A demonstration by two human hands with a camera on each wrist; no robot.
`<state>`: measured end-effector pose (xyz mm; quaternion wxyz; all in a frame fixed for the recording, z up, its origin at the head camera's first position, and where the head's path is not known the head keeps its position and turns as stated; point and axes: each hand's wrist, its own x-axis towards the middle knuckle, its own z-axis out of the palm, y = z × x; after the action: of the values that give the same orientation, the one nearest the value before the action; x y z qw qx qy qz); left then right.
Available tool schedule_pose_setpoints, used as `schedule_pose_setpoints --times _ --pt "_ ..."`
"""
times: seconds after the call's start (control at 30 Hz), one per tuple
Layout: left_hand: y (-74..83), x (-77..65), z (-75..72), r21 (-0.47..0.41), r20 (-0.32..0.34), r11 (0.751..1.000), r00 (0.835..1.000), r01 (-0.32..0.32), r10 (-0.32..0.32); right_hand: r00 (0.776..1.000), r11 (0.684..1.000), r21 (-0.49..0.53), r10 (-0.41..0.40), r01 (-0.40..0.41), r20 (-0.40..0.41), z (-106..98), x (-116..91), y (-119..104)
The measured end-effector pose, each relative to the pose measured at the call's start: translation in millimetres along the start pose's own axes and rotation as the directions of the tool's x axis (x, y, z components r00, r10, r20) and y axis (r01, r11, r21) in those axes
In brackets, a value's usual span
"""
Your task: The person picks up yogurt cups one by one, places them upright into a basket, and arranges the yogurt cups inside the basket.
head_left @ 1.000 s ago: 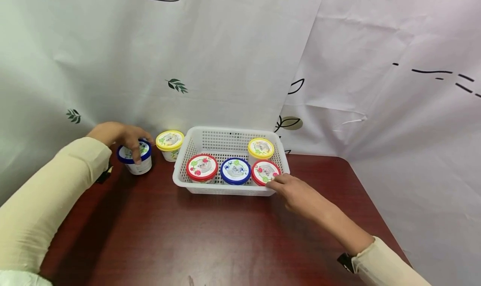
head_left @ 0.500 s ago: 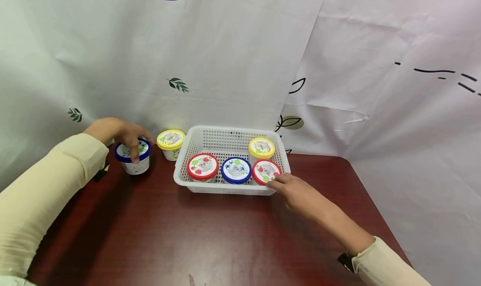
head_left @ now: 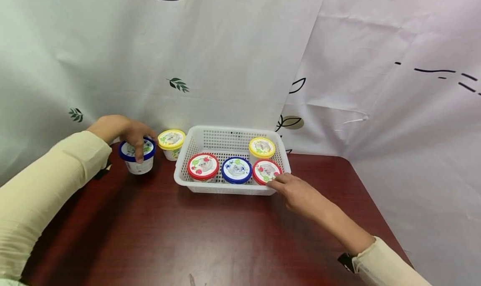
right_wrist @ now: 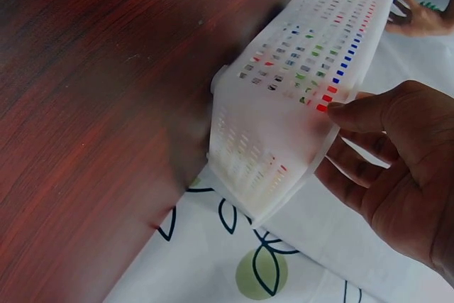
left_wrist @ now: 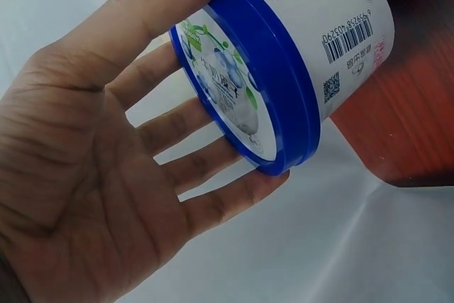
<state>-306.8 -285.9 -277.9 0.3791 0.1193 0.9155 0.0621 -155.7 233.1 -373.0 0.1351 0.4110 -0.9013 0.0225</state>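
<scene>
My left hand [head_left: 129, 129] grips a paper tub with a blue lid [left_wrist: 284, 54] from above, thumb on one side of the lid and fingers round the other. White with a printed barcode, this tub [head_left: 139, 165] is at the left of the table, beside a yellow-lidded tub [head_left: 171, 146]. My right hand [head_left: 298, 194] pinches the front right corner rim of a white plastic basket [right_wrist: 298, 62], thumb outside and fingers over the rim. Inside the basket are two red-lidded tubs, one at left [head_left: 203, 167] and one at right [head_left: 266, 171], a blue-lidded tub [head_left: 236, 170] between them, and a yellow-lidded tub [head_left: 262, 148] behind.
The dark red wooden table [head_left: 210, 231] extends in front of the basket. A white curtain [head_left: 233, 60] with leaf prints hangs right behind the basket and tubs, and more of it runs down the table's right side.
My left hand and the blue-lidded tub shift slightly left, then back right toward the yellow-lidded tub. The right hand and basket stay put.
</scene>
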Motion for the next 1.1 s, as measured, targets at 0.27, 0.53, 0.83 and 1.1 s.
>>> schedule_pose_setpoints --times 0.27,0.53,0.83,1.1 --pt "8.8 -3.0 -1.6 0.04 0.004 0.999 1.0 -0.014 0.014 1.0 1.0 -0.009 -0.014 0.014 -0.013 -0.1 0.3 0.3" --pt "14.4 -10.8 -4.4 0.113 -0.013 0.993 0.999 -0.035 0.037 1.0 1.0 -0.021 0.004 -0.003 0.015 0.4 0.9 -0.9" --pt "24.8 -14.3 -1.7 0.16 -0.052 0.987 0.998 -0.028 0.037 0.999 0.999 -0.026 0.019 -0.018 0.034 0.0 0.0 -2.4" --pt "33.3 -21.2 -3.5 0.194 -0.094 0.979 0.992 -0.066 0.086 1.0 1.0 -0.024 0.01 -0.009 0.027 -0.5 0.6 -3.3"
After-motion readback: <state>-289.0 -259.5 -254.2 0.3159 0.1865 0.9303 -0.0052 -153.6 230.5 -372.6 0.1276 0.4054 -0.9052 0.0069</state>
